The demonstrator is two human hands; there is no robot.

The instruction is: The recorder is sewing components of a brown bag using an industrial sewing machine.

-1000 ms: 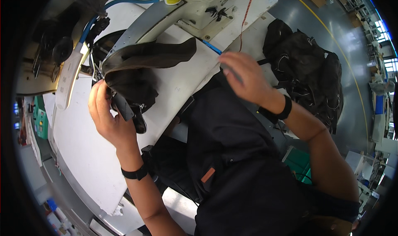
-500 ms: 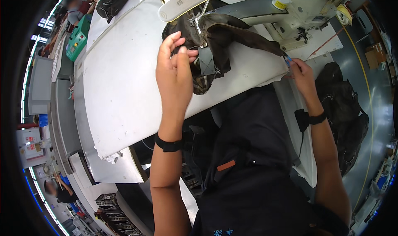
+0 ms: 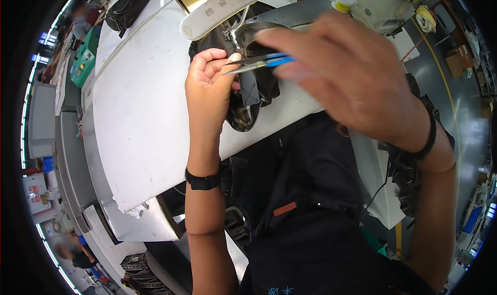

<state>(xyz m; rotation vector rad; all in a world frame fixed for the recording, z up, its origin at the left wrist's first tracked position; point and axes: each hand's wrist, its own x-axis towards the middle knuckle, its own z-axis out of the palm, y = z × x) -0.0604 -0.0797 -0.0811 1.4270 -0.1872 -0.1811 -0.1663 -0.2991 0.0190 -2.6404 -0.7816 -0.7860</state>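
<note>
My left hand (image 3: 206, 90) is at the dark brown bag (image 3: 269, 90), with fingers curled and thumb near the forefinger; what it grips, if anything, is too small to make out. The bag lies under the sewing machine (image 3: 305, 12), showing an open zipper, a plaid lining (image 3: 240, 116) and a grey stitched patch (image 3: 249, 93). My right hand (image 3: 349, 77), blurred by motion, grips blue-handled metal snips (image 3: 259, 63), whose blades cross just beside my left thumb and partly hide the bag.
The white table (image 3: 134, 139) has a curved edge. A black bag (image 3: 124, 7) and a green box-shaped device (image 3: 85, 56) are at back left. Dark bags (image 3: 401, 186) lie at right beside my arm. Two people (image 3: 72, 251) (image 3: 83, 20) are at the far left.
My right hand has taken hold of the blue snips from the table's right and swung them leftward to my left hand. The view has turned, bringing more of the left side in.
</note>
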